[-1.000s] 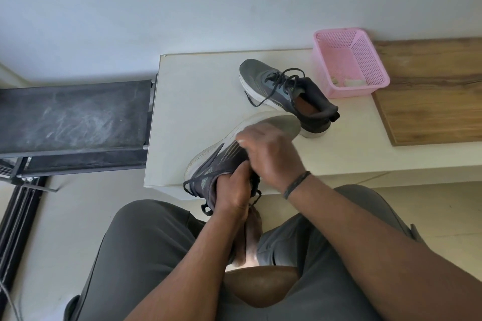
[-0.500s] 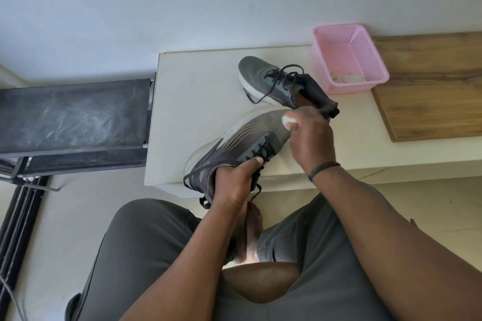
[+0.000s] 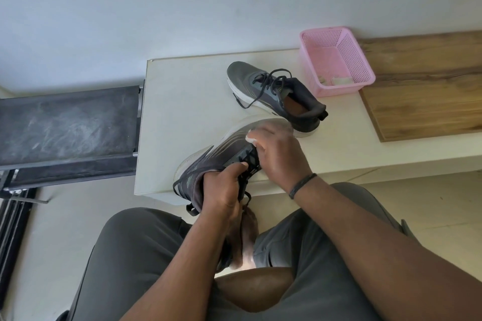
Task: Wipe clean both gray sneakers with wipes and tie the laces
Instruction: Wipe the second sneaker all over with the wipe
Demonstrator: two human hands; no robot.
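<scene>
My left hand (image 3: 224,187) grips a gray sneaker (image 3: 214,156) by its collar and tongue, holding it on its side over the near edge of the white table (image 3: 182,101). My right hand (image 3: 277,154) holds a small white wipe (image 3: 251,139) and presses it against the sneaker's upper near the laces. The second gray sneaker (image 3: 276,96) stands upright further back on the table, its dark laces loose and untied.
A pink plastic basket (image 3: 336,60) with bits of white wipe inside stands at the back right of the table. A wooden board (image 3: 427,86) lies to its right. A dark bench (image 3: 67,128) sits left of the table. My knees are below.
My right hand slid with the wipe from the sneaker's heel side toward the toe, then came back partway to the lace area. The left hand kept its hold.
</scene>
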